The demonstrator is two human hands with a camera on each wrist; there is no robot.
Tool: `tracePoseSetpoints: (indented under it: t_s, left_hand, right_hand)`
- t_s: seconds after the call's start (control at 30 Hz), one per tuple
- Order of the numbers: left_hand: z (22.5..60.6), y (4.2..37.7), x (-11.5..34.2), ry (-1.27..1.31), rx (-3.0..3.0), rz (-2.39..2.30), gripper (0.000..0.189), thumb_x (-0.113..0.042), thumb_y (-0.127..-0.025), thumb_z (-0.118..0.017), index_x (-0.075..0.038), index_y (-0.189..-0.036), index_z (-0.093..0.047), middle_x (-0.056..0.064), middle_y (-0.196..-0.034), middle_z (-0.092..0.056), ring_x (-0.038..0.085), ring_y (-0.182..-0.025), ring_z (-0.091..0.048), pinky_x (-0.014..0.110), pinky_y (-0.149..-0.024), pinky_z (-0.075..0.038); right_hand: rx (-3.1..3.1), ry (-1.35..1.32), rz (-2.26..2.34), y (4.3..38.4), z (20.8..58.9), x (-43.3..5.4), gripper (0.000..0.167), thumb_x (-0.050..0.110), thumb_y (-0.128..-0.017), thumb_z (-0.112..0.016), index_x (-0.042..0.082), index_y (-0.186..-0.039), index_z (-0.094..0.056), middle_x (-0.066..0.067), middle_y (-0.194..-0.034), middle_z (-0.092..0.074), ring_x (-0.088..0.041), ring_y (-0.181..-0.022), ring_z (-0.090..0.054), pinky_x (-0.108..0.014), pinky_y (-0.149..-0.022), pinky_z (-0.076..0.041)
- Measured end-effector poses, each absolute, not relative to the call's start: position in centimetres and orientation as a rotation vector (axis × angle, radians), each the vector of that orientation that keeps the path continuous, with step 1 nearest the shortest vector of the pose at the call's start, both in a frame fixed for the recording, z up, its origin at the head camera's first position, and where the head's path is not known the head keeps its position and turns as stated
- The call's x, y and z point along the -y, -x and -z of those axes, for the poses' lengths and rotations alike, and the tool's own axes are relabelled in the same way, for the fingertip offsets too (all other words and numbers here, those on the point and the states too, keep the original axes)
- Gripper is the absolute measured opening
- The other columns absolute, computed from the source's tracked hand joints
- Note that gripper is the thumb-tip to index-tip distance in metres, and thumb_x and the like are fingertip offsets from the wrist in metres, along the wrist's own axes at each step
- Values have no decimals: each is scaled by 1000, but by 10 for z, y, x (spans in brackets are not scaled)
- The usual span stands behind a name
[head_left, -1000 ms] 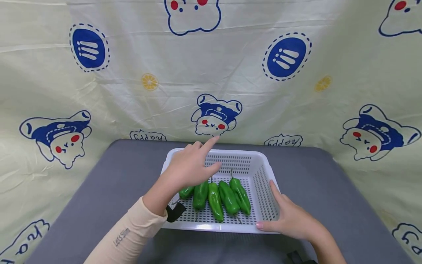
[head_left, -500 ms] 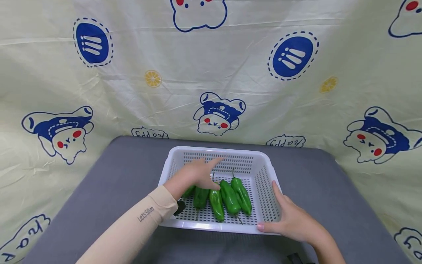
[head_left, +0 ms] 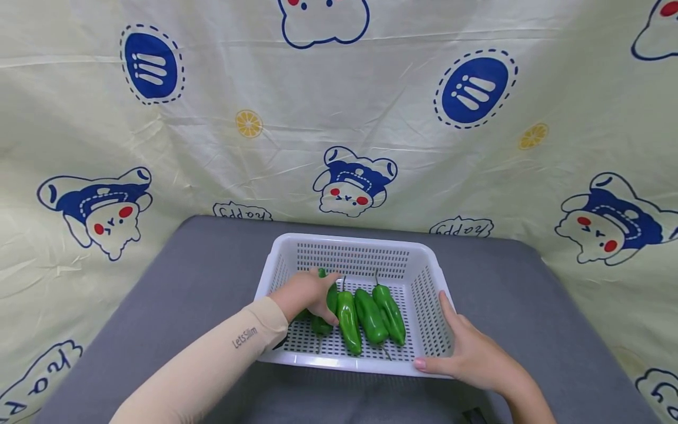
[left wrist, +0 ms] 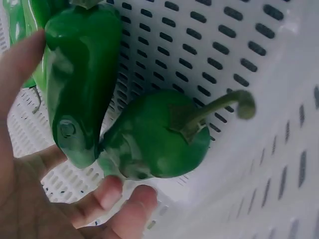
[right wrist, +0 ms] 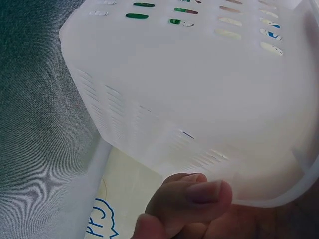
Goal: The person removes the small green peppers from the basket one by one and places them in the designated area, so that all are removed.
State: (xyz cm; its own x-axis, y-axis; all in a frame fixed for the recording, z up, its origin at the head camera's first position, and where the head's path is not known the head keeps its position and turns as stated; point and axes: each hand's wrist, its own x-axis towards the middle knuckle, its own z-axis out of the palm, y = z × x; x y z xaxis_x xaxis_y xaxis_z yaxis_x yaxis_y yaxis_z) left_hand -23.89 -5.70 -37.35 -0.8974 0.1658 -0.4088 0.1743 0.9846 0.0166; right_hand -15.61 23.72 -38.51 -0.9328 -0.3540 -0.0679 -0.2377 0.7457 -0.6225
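Observation:
Inside the white plastic basket [head_left: 355,364], my left hand [head_left: 309,293] holds a green pepper [head_left: 332,297]. In the left wrist view, my thumb lies on the side of that pepper [left wrist: 84,74] and a finger passes behind its tip. My other fingertips [left wrist: 107,191] are at a second pepper [left wrist: 159,134] with a curved stem. To the right lie more peppers: a bright green one [head_left: 349,324], a darker one [head_left: 371,318] and one at the far right [head_left: 389,309]. My right hand [head_left: 471,350] grips the basket's near right corner, thumb on the front rim, fingers along the right side.
The basket has slotted walls and stands on a grey cloth-covered table [head_left: 201,294]. A pale curtain [head_left: 212,165] with printed bears hangs behind the table's far edge. A dark strap [head_left: 474,415] shows below my right hand.
My left hand has come down from above the basket's far side to the peppers at the left and now holds one. My right hand stays at the corner. The view has shifted slightly.

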Motion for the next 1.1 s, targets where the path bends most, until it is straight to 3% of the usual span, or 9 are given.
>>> tracePoseSetpoints:
  t_s: [0.17, 0.33, 0.7, 0.83, 1.1]
  left_hand:
    - [375, 238, 57, -219, -2725, 0, 99, -56, -72, -83, -33, -154, -33, 20, -148, -38, 36, -122, -55, 46, -99, -51]
    - [378, 236, 53, -229, -2682, 26, 98, -56, -70, -84, -32, -152, -37, 19, -147, -39, 32, -120, -57, 46, -100, -51]
    - [388, 243, 50, -409, -2655, 76, 84, -54, -66, -88, -20, -134, -54, 9, -128, -63, 24, -116, -61, 47, -99, -51]
    - [388, 245, 48, -485, -2631, 35, 80, -49, -64, -91, -19, -129, -56, 6, -122, -67, 22, -114, -63, 45, -100, -50]
    - [390, 245, 44, -547, -2608, 6, 85, -47, -62, -92, -21, -132, -53, 5, -126, -66, 23, -119, -61, 44, -104, -48]
  right_hand:
    - [-2775, 481, 941, 156, 386, -238, 135, 49, -73, -85, 7, -157, 13, -38, -149, -32, -31, -113, -60, -51, -89, -52]
    - [-2780, 464, 917, 156, 386, -239, 135, 50, -73, -84, 8, -158, 12, -39, -148, -32, -33, -114, -59, -53, -88, -52]
    - [-2784, 432, 895, 155, 386, -239, 134, 51, -73, -84, 10, -158, 11, -39, -148, -31, -36, -115, -57, -55, -88, -51]
    - [-2777, 429, 901, 155, 386, -239, 134, 51, -73, -84, 10, -158, 12, -39, -149, -30, -36, -116, -57, -56, -89, -51]
    - [-2766, 430, 901, 156, 385, -239, 135, 51, -73, -84, 10, -158, 12, -39, -149, -29, -37, -117, -57, -56, -88, -51]
